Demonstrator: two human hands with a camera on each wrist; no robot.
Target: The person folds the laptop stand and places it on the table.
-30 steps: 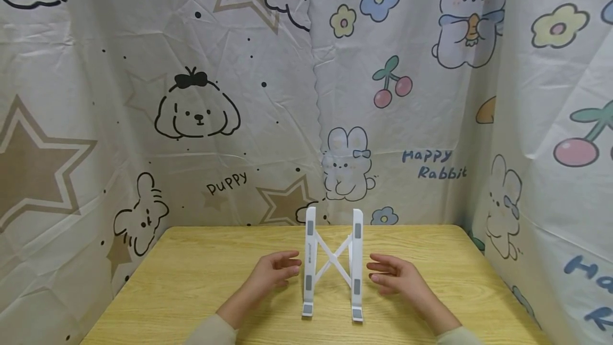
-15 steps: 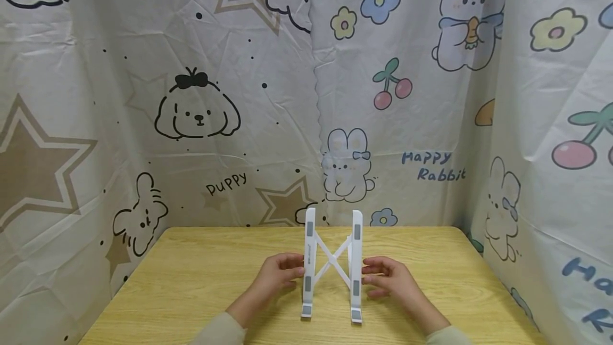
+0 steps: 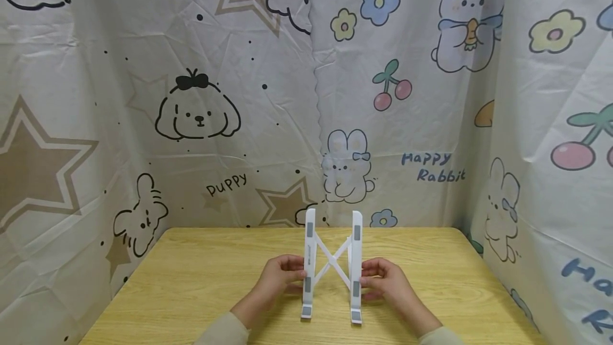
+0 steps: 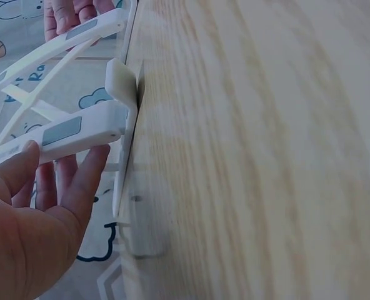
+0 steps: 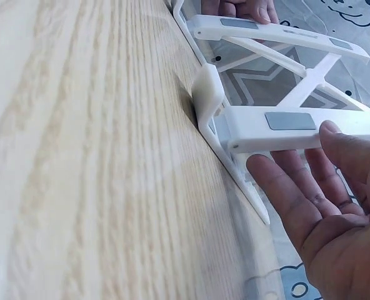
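Observation:
A white folding laptop stand (image 3: 356, 257) stands unfolded on the wooden table, its two sloping rails joined by an X-shaped brace (image 3: 332, 261). Grey pads line the rails, and the hooked lower ends point toward me. My left hand (image 3: 275, 278) grips the left rail near its lower part; in the left wrist view its thumb (image 4: 25, 159) presses the rail's side while the fingers reach underneath. On the opposite side, my right hand (image 3: 391, 282) holds the right rail the same way, with the thumb (image 5: 344, 147) against it in the right wrist view. The fingers behind the rails are partly hidden.
The light wooden table (image 3: 201, 260) has rounded back corners. Behind it and along both sides hangs a pale curtain (image 3: 287, 95) printed with puppies, rabbits, stars and cherries.
Both hands have moved inward from beside the stand, first reaching its rails and now gripping them. The stand stays in about the same place.

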